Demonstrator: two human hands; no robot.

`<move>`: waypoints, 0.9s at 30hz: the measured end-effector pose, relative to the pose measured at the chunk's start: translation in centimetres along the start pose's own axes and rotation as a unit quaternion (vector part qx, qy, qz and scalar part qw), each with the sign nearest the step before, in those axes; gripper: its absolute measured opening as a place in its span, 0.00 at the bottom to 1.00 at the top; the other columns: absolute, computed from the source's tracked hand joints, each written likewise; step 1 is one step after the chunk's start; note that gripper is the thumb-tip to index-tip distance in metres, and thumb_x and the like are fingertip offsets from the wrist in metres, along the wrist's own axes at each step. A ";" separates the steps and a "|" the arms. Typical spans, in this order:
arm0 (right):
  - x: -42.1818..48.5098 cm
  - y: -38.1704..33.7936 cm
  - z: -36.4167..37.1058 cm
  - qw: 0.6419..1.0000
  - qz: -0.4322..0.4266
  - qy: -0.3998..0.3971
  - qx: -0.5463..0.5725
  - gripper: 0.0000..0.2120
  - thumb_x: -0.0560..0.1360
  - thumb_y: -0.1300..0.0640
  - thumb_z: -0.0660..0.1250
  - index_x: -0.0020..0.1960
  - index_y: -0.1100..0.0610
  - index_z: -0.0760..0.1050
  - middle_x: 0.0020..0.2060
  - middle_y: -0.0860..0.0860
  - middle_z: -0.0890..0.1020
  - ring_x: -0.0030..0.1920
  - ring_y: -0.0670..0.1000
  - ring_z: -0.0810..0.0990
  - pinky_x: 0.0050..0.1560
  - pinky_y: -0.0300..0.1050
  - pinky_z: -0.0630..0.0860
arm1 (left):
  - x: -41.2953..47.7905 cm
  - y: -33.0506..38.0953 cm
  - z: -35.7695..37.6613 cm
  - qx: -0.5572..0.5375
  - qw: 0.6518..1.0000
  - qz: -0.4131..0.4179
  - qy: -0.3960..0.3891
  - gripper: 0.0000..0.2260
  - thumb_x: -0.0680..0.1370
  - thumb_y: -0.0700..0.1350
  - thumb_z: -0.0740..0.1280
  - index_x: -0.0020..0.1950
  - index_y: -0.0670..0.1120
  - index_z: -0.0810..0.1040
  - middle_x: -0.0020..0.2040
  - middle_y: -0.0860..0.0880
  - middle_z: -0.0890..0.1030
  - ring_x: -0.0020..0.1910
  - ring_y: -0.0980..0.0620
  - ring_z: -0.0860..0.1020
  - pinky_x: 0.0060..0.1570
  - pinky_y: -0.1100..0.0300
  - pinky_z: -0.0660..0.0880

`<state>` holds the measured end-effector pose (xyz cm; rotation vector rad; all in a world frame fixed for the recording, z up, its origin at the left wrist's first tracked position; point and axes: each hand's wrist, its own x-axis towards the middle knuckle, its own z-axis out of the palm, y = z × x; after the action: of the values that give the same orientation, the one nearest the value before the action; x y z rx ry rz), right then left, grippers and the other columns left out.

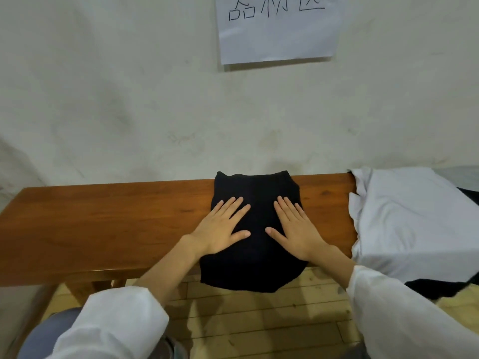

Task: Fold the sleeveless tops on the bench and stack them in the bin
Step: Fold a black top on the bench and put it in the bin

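Note:
A black sleeveless top (255, 265) lies folded across the middle of the brown wooden bench (103, 218), its near edge hanging over the front. My left hand (223, 226) lies flat on its left half, fingers straight and spread. My right hand (293, 226) lies flat on its right half the same way. At the bench's right end a pale blue-white top (414, 218) is spread out, with a dark garment (440, 288) showing under its near edge. No bin is in view.
A whitish wall (129, 99) rises directly behind the bench, with a paper sign (277, 29) taped up high. Bare bench surface stretches to the left of the black top. Light wooden floor (259, 320) shows below the bench's front edge.

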<state>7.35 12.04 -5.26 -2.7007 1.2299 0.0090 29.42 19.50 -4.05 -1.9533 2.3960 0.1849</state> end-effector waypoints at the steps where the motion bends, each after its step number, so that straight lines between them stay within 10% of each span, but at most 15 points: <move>1: 0.0 0.0 0.1 1.000 0.001 0.001 -0.008 0.43 0.71 0.31 0.35 0.78 0.57 0.40 0.77 0.51 0.42 0.76 0.48 0.37 0.72 0.43 0.33 | 0.0 -0.3 0.6 0.010 1.000 0.004 0.006 0.33 0.77 0.66 0.42 0.78 0.51 0.43 0.79 0.49 0.43 0.76 0.53 0.38 0.73 0.57 0.36; 18: -3.9 -0.8 0.3 0.996 -0.077 -0.029 -0.043 0.45 0.73 0.28 0.38 0.77 0.58 0.38 0.77 0.51 0.40 0.76 0.48 0.35 0.75 0.45 0.35 | -5.4 3.7 2.7 -0.027 0.996 -0.069 0.043 0.46 0.65 0.73 0.23 0.75 0.46 0.37 0.75 0.50 0.37 0.74 0.54 0.36 0.71 0.58 0.33; 27: -6.3 -1.8 1.5 0.997 -0.049 -0.004 -0.054 0.35 0.79 0.40 0.50 0.77 0.57 0.39 0.76 0.50 0.40 0.76 0.51 0.39 0.71 0.46 0.32 | -7.0 4.5 2.7 0.017 0.997 -0.072 0.032 0.33 0.82 0.52 0.56 0.72 0.47 0.32 0.77 0.48 0.37 0.73 0.54 0.34 0.71 0.59 0.33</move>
<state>4.62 18.12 -5.96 -2.8477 1.1239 0.0759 26.30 27.51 -5.70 -2.1362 2.2667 0.0767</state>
